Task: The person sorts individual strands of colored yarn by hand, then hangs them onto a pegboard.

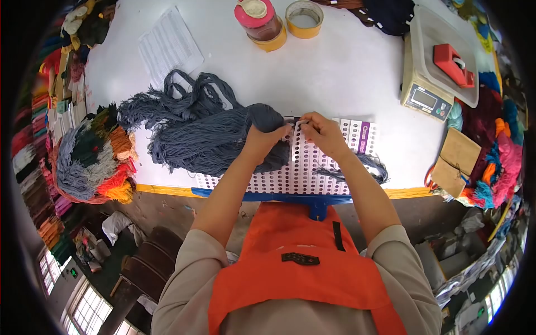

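Observation:
A thick bundle of blue-grey yarn [201, 139] lies on the table across a white card [268, 183] punched with rows of round holes. My left hand [267, 142] is closed on the right end of this yarn, thumb pointing right. Close beside it, my right hand [325, 135] is pinched at the card's upper part; what its fingertips hold is too small to make out. A purple label [363, 138] runs along the card's right side. Under my right forearm a thin hank of similar yarn [375, 167] rests on the card and table.
Multicoloured yarn hanks [95, 156] are piled at left. A printed sheet [170, 44], a pink-lidded jar [259, 25] and a tape roll [304, 19] lie farther back. At right are a scale [427, 100], a red tape dispenser [453, 66] and brown cardboard [458, 159].

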### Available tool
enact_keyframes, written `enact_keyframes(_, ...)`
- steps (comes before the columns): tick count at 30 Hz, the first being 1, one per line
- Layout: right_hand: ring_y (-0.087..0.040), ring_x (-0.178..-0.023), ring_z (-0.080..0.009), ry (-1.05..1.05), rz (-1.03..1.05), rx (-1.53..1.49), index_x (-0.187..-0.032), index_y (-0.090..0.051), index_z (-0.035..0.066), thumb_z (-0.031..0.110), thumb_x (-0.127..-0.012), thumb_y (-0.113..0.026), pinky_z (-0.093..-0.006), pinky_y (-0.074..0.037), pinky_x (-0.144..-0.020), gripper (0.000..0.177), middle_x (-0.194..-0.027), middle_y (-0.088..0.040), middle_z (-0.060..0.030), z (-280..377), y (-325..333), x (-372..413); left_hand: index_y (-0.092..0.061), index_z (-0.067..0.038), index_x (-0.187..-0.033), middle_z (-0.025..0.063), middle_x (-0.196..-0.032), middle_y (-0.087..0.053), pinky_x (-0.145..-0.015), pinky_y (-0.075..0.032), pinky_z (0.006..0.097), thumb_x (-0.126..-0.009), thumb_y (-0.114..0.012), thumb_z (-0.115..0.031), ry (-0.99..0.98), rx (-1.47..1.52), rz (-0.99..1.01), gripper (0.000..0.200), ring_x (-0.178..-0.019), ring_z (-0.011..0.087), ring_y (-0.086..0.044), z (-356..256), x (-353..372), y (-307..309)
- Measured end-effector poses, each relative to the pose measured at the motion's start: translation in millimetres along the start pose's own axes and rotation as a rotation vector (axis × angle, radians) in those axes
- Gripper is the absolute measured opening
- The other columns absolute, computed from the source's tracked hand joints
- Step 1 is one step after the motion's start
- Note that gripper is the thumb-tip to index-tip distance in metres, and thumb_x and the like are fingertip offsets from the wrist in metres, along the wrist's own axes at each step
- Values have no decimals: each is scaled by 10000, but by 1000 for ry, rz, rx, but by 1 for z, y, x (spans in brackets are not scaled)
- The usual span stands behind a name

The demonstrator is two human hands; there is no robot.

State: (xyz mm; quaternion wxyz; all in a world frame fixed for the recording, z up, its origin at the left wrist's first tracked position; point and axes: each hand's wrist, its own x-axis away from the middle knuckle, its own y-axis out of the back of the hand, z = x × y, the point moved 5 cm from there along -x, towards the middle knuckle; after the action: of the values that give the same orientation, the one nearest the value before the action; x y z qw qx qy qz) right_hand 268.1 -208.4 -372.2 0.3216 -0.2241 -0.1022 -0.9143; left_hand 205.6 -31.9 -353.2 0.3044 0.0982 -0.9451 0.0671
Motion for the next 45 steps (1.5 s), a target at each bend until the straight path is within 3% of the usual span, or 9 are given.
enact_keyframes(6, -643, -715, -106, -38, 50, -26, -1151, -601, 46, 162, -914, -675, -254, -495, -643, 274, -784, -690, -48, 9, 0, 1, -634, -1, -1016, 12, -683, -584, -554, -410, 246, -933, -599, -139, 217, 256, 380, 166, -530, 98, -498, -4, 24, -34)
enact_keyframes(8, -655, -751, -111, 32, 72, -109, -1167, -595, 49, 158, -892, -702, -254, -499, -669, 314, -814, -706, -54, 4, -1, 1, -625, -4, -977, 35, -667, -577, -568, -440, 273, -940, -587, -183, 109, -334, 199, 186, -521, 124, -520, -1, 17, -35)
enact_keyframes(9, -634, -750, -92, 52, 88, -92, -1191, -585, 53, 111, -865, -722, -247, -493, -668, 358, -809, -687, -41, 2, -2, -1, -615, -14, -932, 56, -666, -582, -579, -460, 298, -940, -569, -133, -502, -692, 198, 128, -531, 138, -558, 16, 7, -35)
enact_keyframes(10, -613, -750, -73, 74, 106, -76, -1216, -575, 56, 64, -839, -742, -240, -488, -666, 413, -804, -669, -29, 5, -3, -1, -615, -14, -932, 56, -666, -582, -579, -460, 298, -940, -569, -133, -501, -689, 194, 128, -531, 138, -558, 10, 7, -35)
enact_keyframes(20, -578, -662, -145, -10, 72, 159, -1089, -560, 81, 306, -790, -804, -294, -459, -632, 447, -700, -609, -26, 0, -1, -3, -670, 2, -947, 26, -661, -592, -521, -380, 254, -928, -654, -201, 286, 261, 273, 205, -585, 105, -548, -18, 30, 11)
enact_keyframes(27, -600, -689, -158, -65, 51, 248, -1086, -562, 70, 384, -812, -778, -296, -475, -650, 470, -729, -630, -31, 11, 1, 0, -601, -52, -1043, 26, -843, -606, -538, -360, 210, -992, -563, -185, -162, 1346, 5, 147, -621, 70, -463, -77, 40, 150)
enact_keyframes(30, -602, -683, -171, -44, 62, 251, -1083, -568, 65, 396, -806, -784, -300, -481, -653, 482, -729, -628, -32, 12, 0, -2, -614, -43, -1111, 10, -849, -643, -542, -365, 182, -982, -574, -149, -231, 765, -754, 172, -620, 61, -445, -67, 48, 207)
enact_keyframes(37, -621, -671, -185, -42, 51, 269, -1092, -581, 62, 374, -777, -805, -307, -486, -636, 497, -718, -633, -37, 8, -1, -5, -715, -42, -985, 70, -827, -709, -546, -427, 259, -934, -637, -138, -139, -229, -89, 134, -597, 94, -563, -42, 18, 9)
enact_keyframes(45, -617, -627, -167, -20, 9, 196, -1067, -596, 52, 206, -889, -664, -310, -482, -616, 244, -702, -638, -48, 4, 0, -7, -684, -17, -971, 198, -871, -682, -719, -508, 379, -852, -705, -143, -380, -800, 101, 175, -812, 400, -651, -20, -9, -6)
